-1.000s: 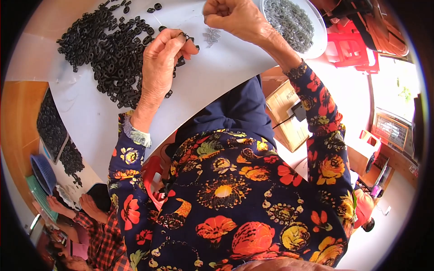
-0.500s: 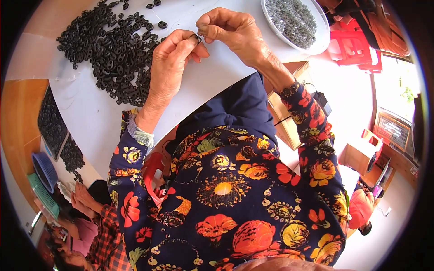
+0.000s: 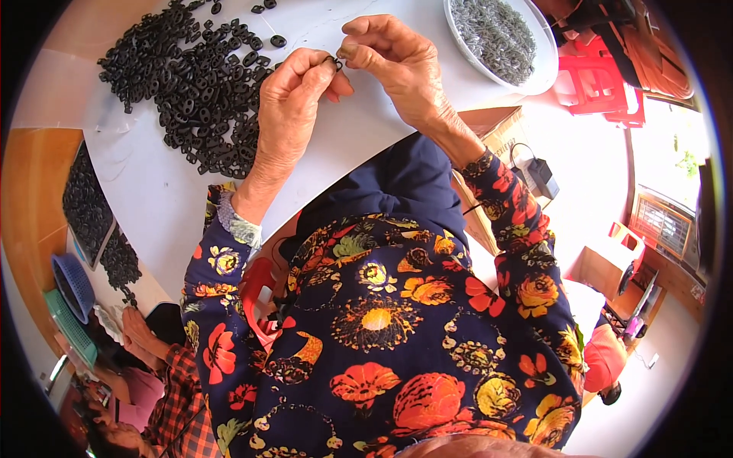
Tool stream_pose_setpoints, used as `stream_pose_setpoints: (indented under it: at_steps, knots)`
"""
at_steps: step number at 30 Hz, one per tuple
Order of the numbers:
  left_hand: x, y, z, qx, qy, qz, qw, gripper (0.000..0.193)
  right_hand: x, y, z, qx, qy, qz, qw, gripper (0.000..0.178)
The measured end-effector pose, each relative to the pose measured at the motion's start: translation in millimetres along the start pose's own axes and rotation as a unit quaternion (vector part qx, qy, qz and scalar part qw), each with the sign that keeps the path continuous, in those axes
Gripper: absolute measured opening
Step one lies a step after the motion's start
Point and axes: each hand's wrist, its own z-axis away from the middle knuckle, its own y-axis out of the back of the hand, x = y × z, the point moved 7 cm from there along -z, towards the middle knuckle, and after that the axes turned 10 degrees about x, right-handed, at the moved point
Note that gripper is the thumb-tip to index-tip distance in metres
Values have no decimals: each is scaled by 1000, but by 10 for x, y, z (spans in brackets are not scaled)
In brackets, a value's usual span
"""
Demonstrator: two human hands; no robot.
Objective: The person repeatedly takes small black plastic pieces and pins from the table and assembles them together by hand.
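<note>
My left hand point(image 3: 289, 95) pinches a small black looped part point(image 3: 335, 63) between thumb and forefinger, above the white table point(image 3: 351, 130). Close on its right, my right hand point(image 3: 403, 72) is bent, with thumb tip and fingers drawn together at the part's edge. Whatever those fingers grip is too small or hidden to make out. Left of my hands spreads a heap of black oval pieces with holes point(image 3: 195, 91). At the upper right, a round white tray point(image 3: 544, 72) holds many small clear or silvery pieces point(image 3: 492, 38).
A cardboard box point(image 3: 496, 126) and a dark bag-like thing point(image 3: 542, 179) are beside my right arm. Red plastic stools point(image 3: 592, 84) stand farther right. At lower left, another person's hand point(image 3: 141, 336) is by more black pieces point(image 3: 118, 263), near blue point(image 3: 72, 286) and green baskets point(image 3: 69, 324).
My right hand has shifted slightly right and down, and its raised finger is farther from the thumb. My left hand keeps the black part almost in place.
</note>
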Motion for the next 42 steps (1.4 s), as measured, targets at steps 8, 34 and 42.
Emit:
stream_pose_setpoints:
  at_steps: [8, 34, 42]
  knots:
    - [60, -14, 12, -1, -33, -26, 999, 13, -7, -27, 21, 2, 20, -11, 1000, 19]
    - [8, 33, -13, 0, -52, 33, 998, 14, -82, -98, -40, -3, 42, 194, 980, 18]
    - [-14, 75, -29, 16, -23, 61, 998, 13, -125, -189, -76, -69, 60, 172, 981, 17]
